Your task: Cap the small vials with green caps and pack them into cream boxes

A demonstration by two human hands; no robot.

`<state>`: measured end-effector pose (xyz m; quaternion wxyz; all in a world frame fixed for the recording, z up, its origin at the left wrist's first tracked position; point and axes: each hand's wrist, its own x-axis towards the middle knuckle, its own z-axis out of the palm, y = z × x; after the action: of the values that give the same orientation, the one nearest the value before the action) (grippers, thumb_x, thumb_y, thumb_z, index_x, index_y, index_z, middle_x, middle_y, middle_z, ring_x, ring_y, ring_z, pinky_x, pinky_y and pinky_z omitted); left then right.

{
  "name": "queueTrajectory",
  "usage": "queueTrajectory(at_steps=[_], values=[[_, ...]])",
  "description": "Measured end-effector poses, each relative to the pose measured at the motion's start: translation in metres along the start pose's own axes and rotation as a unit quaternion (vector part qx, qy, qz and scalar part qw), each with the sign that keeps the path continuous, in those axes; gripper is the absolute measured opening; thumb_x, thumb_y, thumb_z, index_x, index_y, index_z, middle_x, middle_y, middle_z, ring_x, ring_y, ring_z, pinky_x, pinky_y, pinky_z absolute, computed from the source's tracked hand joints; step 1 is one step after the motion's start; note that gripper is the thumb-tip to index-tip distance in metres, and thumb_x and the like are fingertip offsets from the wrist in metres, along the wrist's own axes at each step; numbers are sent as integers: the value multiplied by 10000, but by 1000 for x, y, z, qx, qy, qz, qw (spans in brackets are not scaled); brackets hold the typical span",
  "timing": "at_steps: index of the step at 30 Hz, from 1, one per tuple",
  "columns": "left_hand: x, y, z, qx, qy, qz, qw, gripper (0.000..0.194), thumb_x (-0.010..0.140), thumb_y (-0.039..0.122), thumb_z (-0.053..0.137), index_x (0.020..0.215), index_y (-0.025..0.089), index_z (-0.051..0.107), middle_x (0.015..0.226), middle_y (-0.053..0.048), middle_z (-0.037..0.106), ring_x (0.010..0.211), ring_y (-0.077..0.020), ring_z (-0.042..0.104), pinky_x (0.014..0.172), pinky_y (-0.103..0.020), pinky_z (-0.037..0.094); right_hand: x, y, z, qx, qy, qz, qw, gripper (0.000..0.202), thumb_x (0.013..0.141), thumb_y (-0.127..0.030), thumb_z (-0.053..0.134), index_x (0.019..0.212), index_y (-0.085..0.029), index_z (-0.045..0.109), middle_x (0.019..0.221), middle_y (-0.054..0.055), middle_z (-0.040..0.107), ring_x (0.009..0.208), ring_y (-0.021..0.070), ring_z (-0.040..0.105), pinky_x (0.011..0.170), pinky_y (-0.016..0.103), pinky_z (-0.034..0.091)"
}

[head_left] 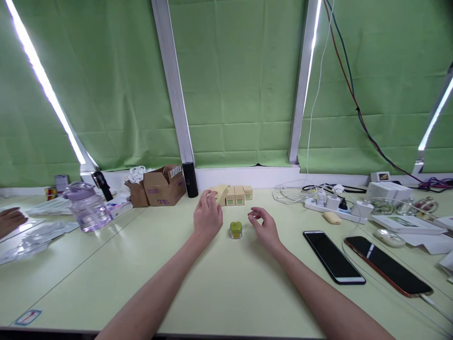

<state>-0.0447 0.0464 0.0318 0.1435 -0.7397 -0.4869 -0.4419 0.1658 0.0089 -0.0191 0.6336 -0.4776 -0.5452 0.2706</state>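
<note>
A small clear jar with a green lid [236, 230] stands on the table between my two hands. My left hand [208, 217] is closed on a pale yellow carton [222, 192], which looks tilted; the fingers hide part of it. Just right of that carton stand several small tan boxes [239, 195] in a row, with green-edged windows on their fronts. My right hand [266, 228] hovers to the right of the jar, its thumb and fingers slightly apart with nothing between them.
A brown cardboard box [163, 188], a black cylinder [190, 180] and a lilac water bottle [88, 210] stand left. Another person's hand [11, 221] shows at the left edge. Two phones [332, 257], a power strip [334, 210] and cables [290, 193] lie right.
</note>
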Motion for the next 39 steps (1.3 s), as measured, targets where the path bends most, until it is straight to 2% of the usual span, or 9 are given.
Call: queueTrajectory(at_steps=[3,6,10,14,20,25,31,35,39], values=[[-3,20,0,-59,24,69,996,441,933,201,559,1367,226,483,1469,-169,490,1435,-342,454,1179,-533,426,-4,-10,4,2,-25,-12,1000,466,835,-549,717,1185,-245,680,1146,102,767,1097,285,648,991,447,483],[-10,36,4,-79,31,138,987,389,946,208,566,1330,236,506,1460,-157,523,1413,-318,496,1240,-587,348,-8,-20,8,22,-41,-9,999,496,839,-564,719,1214,-245,666,1175,106,768,1161,294,655,950,425,496],[-23,49,7,-87,5,182,979,383,951,157,519,1323,249,516,1486,-149,526,1397,-288,532,1254,-578,342,-13,-28,11,67,-71,-29,995,504,886,-524,677,1286,-229,594,1120,97,776,1082,283,703,851,370,505],[-34,52,2,-109,-10,213,971,479,928,135,535,1379,261,436,1546,-156,468,1447,-298,476,1247,-603,337,-13,-29,8,54,-58,-48,996,459,884,-477,678,1260,-231,584,1141,84,762,1003,259,700,798,339,472],[-29,38,-7,-219,14,137,966,564,944,207,579,1457,241,349,1509,-183,450,1474,-334,400,1186,-578,411,-10,-26,2,22,-39,-76,996,417,876,-401,675,1251,-247,574,1209,86,732,1049,264,670,831,354,456],[-21,24,-7,-262,-36,101,959,598,949,241,603,1490,259,347,1507,-163,427,1471,-313,387,1205,-527,393,-11,-23,-2,-66,-3,-137,988,405,880,-341,655,1264,-251,561,1182,101,681,1089,283,620,905,417,497],[-24,17,-7,-230,-65,116,964,628,868,209,673,1441,275,424,1512,-164,394,1488,-332,350,1200,-540,381,-10,-21,-12,-202,-49,-345,915,590,882,-159,523,1452,-296,452,1452,99,573,1340,321,503,1089,565,446],[-29,14,-3,-188,-45,117,974,468,828,224,722,1263,267,553,1448,-166,440,1432,-348,400,1152,-552,421,-9,-19,-13,-233,-53,-393,888,555,887,-95,487,1393,-323,471,1526,93,481,1372,326,472,1050,577,479],[-30,13,0,-142,7,149,978,333,871,146,639,1165,278,559,1382,-144,479,1359,-314,459,1106,-528,463,-10,-18,-11,-231,-20,-417,879,552,886,-80,516,1375,-325,438,1491,122,431,1374,332,443,993,539,517]])
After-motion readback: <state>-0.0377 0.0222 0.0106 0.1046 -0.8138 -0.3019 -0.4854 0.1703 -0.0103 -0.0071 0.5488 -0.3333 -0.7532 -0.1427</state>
